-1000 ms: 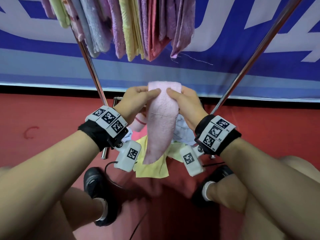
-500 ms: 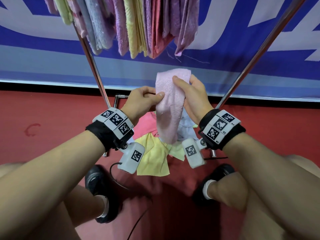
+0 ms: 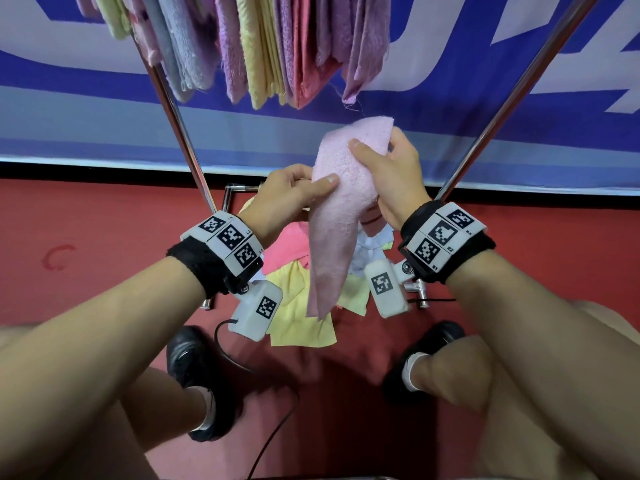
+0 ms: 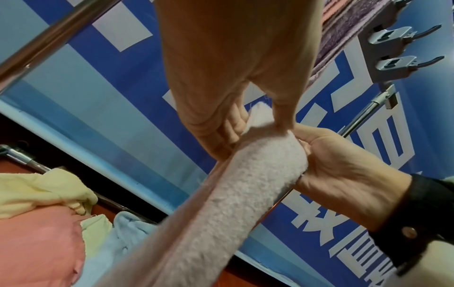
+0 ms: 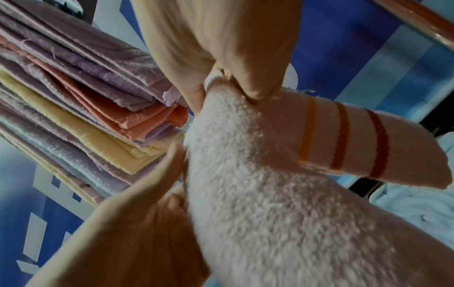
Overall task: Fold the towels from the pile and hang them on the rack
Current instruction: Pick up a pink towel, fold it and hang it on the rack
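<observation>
At the left, a chrome rack leg (image 3: 180, 133) slants up toward the hung towels (image 3: 256, 46), which crowd the upper rail in purple, yellow and coral folds. The left hand (image 3: 287, 199) pinches the pink towel (image 3: 337, 216) at its left edge, thumb on top. The towel hangs folded between both hands, above the pile (image 3: 294, 306) of yellow, pink and pale blue cloths on the red floor (image 3: 86, 237). The right hand (image 3: 391, 174) grips the towel's upper end, higher than the left, near the other rack leg (image 3: 512, 98).
</observation>
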